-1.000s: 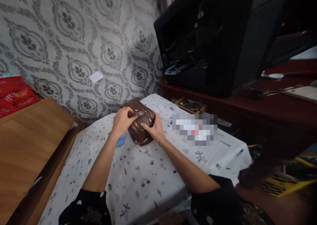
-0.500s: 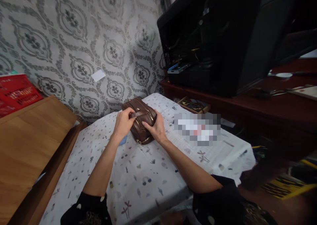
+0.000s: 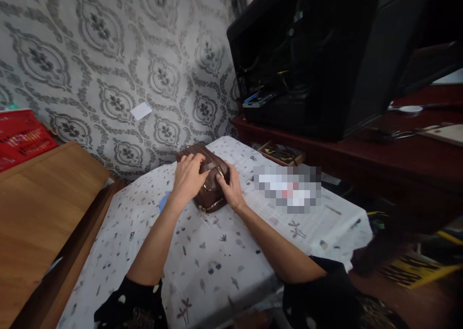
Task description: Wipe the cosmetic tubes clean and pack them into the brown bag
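A brown leather bag (image 3: 213,202) with gold-coloured zips lies on the cloth-covered table. My left hand (image 3: 188,177) is over the bag's left and upper part, thumb and forefinger apart, the fingertips at the leather. Its back hides part of the bag. Holding the bag's right side is my right hand (image 3: 231,188), thumb on top by a zip and fingers down the far side. Beside my left wrist, a flat blue thing (image 3: 164,201) lies partly covered on the cloth.
The white printed tablecloth (image 3: 202,261) spreads around the bag. A blurred-out patch (image 3: 287,189) covers something on the right. Beyond it stand a wooden tray (image 3: 282,153) and a big black cabinet-like thing (image 3: 307,63). A wooden panel (image 3: 47,198) rises at left, near a red bag (image 3: 25,138).
My left hand has let go of the strap-like flap it was pinching and moved onto the bag, thumb and forefinger now apart. More of the blue thing shows. My right hand keeps its hold.
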Tool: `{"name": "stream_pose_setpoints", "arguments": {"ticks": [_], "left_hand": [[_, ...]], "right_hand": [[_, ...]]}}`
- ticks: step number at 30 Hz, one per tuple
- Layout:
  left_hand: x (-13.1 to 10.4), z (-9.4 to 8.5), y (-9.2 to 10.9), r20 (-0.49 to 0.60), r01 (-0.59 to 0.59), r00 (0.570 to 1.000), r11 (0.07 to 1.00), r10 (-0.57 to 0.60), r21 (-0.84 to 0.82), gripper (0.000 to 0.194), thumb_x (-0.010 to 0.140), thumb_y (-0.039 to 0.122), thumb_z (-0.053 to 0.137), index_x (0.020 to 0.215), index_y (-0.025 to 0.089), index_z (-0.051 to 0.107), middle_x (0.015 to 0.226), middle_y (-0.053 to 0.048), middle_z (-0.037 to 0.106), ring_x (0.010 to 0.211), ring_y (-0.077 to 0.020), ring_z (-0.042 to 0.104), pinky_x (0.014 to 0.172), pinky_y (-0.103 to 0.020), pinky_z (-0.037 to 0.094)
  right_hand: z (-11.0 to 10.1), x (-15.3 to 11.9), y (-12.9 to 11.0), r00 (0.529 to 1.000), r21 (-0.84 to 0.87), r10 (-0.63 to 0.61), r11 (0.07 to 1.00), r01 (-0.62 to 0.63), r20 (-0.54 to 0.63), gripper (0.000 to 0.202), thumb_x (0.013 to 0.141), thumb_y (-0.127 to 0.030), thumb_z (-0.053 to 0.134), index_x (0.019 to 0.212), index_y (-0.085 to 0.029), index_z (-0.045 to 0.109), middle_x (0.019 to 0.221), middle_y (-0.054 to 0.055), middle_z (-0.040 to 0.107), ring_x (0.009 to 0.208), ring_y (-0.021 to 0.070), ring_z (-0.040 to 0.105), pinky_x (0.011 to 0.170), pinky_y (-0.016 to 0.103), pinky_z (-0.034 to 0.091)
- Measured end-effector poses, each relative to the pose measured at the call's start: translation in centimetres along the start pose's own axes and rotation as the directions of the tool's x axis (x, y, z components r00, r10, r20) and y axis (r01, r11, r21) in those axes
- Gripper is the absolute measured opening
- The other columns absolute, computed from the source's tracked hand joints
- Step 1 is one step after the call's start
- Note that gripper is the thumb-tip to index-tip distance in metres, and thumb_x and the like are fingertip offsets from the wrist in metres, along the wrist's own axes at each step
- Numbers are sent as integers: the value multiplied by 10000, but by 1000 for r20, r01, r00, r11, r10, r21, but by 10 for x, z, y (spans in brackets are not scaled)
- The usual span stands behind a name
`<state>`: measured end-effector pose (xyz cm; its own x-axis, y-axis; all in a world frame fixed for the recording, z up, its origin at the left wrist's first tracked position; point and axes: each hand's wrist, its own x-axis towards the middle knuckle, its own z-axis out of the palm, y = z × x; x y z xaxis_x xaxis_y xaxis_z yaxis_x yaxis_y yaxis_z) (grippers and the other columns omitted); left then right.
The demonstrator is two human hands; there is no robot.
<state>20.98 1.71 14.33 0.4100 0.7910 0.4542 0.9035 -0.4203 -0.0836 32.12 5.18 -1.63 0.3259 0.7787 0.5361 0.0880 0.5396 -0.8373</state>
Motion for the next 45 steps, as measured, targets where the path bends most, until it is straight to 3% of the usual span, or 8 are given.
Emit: {"name": "stream_pose_setpoints", "arguments": {"ticks": [3,9,16,23,28,35,40,45], "left_hand": [[11,12,5,-53,-40,998,999,40,-10,190,893,318,648,1046,221,702,998,-81,675,1001,-269,565,896,-374,442],[31,28,5,-127,-23,992,988,4,-153,218,918,288,592,752,193,696,832,-64,669,891,-233,559,846,-355,445],[28,35,5,-163,-83,986,950,35,-300,257,876,220,629,622,196,594,739,-28,624,810,-198,545,780,-319,440],[24,28,-2,-105,-63,994,950,32,-307,266,894,256,610,635,195,603,724,-31,615,802,-202,550,772,-319,439],[6,13,-17,-133,15,989,952,-58,-304,129,883,309,637,919,205,705,868,-42,671,856,-210,591,809,-327,444],[-14,10,-19,-52,155,983,948,-176,-278,235,890,353,624,710,201,612,704,-6,631,676,-166,566,635,-280,375],[-18,11,-19,-85,117,984,927,-157,-356,94,836,260,671,773,194,648,795,-18,667,736,-166,604,698,-283,438],[-24,11,-24,-128,73,984,927,-128,-368,69,800,156,663,741,190,650,784,-11,626,731,-160,593,707,-285,455]], "right_hand": [[0,0,0,1000,11,-22,1000,22,-8,615,889,-584,548,1363,-199,478,1378,139,545,1299,311,482,1139,532,348],[3,2,0,999,79,6,997,-3,-42,583,857,-547,622,1326,-215,522,1349,118,579,1278,297,516,1143,511,358],[3,6,3,998,167,60,984,-58,-12,592,819,-510,680,1327,-249,526,1362,95,580,1277,293,520,1134,510,370],[1,6,0,996,223,83,972,-78,-13,592,790,-516,704,1298,-255,548,1350,81,589,1290,291,513,1152,509,356],[0,9,-6,987,268,156,953,-143,-27,539,793,-549,680,1231,-245,602,1290,72,638,1253,291,542,1131,502,380],[2,13,-8,991,218,108,972,-88,-79,453,819,-515,657,1166,-223,639,1210,75,684,1158,268,599,1083,466,429],[1,7,1,994,193,103,977,-95,-34,589,822,-572,638,1300,-230,595,1365,96,613,1291,288,532,1159,503,350],[-1,-5,7,989,179,129,974,-139,66,905,758,-609,713,1510,-227,387,1575,118,395,1463,304,353,1228,528,239]]}}
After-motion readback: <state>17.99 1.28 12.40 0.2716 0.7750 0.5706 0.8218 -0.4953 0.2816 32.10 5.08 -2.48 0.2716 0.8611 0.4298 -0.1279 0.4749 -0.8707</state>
